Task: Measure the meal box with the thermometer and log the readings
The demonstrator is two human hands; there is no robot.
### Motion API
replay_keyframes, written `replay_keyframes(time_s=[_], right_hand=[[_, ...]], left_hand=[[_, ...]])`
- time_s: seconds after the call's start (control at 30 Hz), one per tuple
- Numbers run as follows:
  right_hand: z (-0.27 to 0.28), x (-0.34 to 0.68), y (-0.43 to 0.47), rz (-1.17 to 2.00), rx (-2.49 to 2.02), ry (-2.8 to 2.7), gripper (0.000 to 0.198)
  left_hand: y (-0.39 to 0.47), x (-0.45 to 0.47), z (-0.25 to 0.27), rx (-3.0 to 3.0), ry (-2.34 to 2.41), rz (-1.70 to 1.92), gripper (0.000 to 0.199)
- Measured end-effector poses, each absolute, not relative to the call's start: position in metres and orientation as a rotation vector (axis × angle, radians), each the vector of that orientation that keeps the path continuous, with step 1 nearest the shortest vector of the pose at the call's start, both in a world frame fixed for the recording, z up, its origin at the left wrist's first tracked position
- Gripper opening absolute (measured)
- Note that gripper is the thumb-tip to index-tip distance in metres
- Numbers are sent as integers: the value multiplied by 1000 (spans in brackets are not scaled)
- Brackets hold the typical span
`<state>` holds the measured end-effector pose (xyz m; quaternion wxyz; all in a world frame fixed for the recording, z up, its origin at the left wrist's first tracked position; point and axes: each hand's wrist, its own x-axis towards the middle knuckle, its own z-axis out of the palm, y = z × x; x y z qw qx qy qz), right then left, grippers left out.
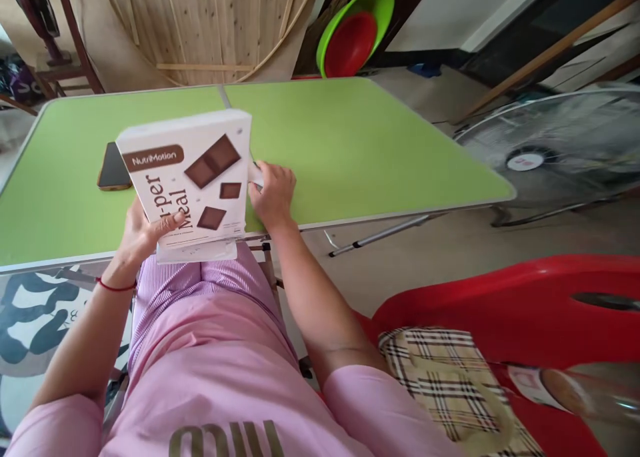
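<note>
A white cardboard box (200, 177) printed with brown chocolate pieces and "NutriMotion" is tilted up at the table's near edge. My left hand (145, 230) grips its lower left side, thumb across the front and the other fingers hidden behind. A white flap (197, 252) sticks out along the bottom edge. Close to the box's right side, my right hand (274, 189) is closed around the white handle (255, 174) of a slim tool; its far part is mostly hidden, so its kind is unclear. Behind the box, a dark phone (114, 167) lies partly covered.
The green folding table (350, 144) spans in front of me. A large fan (545, 154) stands to the right. On a red chair (500, 297) are plaid cloth (440, 370) and a clear plastic jar (585, 394). Green and red basins (350, 40) lean beyond the table.
</note>
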<state>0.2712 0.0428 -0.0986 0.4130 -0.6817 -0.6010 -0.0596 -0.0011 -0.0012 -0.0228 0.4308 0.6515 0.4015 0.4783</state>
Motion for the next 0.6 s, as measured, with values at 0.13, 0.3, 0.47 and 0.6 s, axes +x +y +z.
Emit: replay_keyframes(time_s=[0.13,0.3,0.47,0.6], right_hand=[[-93,274,39,-136,-1487,-1318,50],[-63,246,-25,1,-1095,-976,48],[-51,188,-114,849,-877,-995,35],[-64,160,-137,1296,-939,-947,26]], left_hand=[[-4,-6,-39,1639,1058,1176,66],[-2,-7,-45,1644,1006,1148,67],[-2,-9,-48,1704,1022,1161,69],[-2,-7,-45,1681,1051,1132,67]])
